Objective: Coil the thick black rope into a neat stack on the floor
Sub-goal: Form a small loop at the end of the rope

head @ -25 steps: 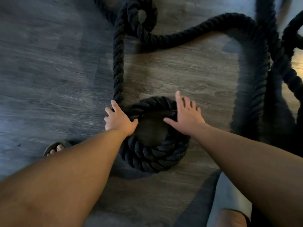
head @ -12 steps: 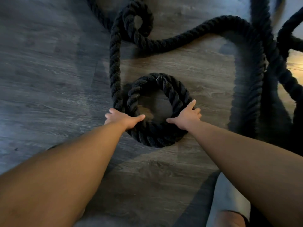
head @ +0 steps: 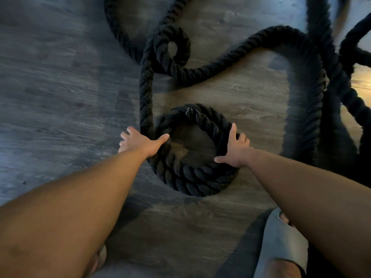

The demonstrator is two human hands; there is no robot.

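A thick black twisted rope lies on the wood floor. Part of it is wound into a round coil [head: 193,177] of a few stacked turns at the centre, with bare floor showing in its hole. My left hand [head: 140,142] grips the coil's left side, thumb over the top turn, fingers outside. My right hand [head: 235,150] holds the coil's right side, fingers spread over the top turn. From the left side a loose length of rope [head: 146,91] runs away from me to a small loop [head: 172,50], then snakes off to the right.
More loose rope [head: 307,109] hangs and lies in big bends at the right and top. A grey slide sandal [head: 281,245] on my right foot stands at the bottom right. The grey-brown plank floor [head: 60,93] stretches to the left.
The coil tipped up away from me half a second ago and now lies flatter and nearer again. Both hands stayed on its sides. The view shifted slightly.
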